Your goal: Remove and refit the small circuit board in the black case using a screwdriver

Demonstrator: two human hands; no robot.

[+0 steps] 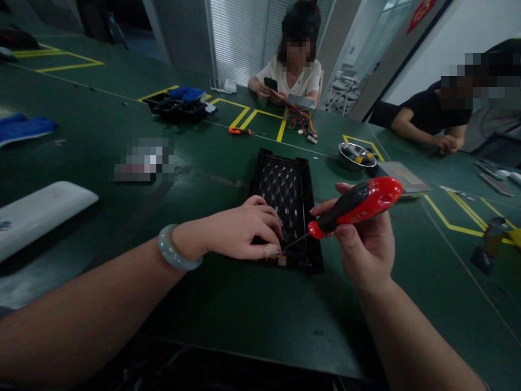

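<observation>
My right hand grips a red and black screwdriver, its handle tilted up to the right. The thin shaft slopes down left, with its tip at the near end of a black plastic panel. That panel lies on the table with its patterned mesh side up. My left hand, with a pale bangle at the wrist, rests over the panel's left side. Its fingers are curled, thumb and forefinger close together beside the screwdriver tip; what they pinch is hidden. Just below the thumb shows a small circuit board.
Beyond the panel lie an orange screwdriver, a bundle of wires and a metal bowl of small parts. A black tray holds blue gloves. Left is a white casing. Two people sit across the green table.
</observation>
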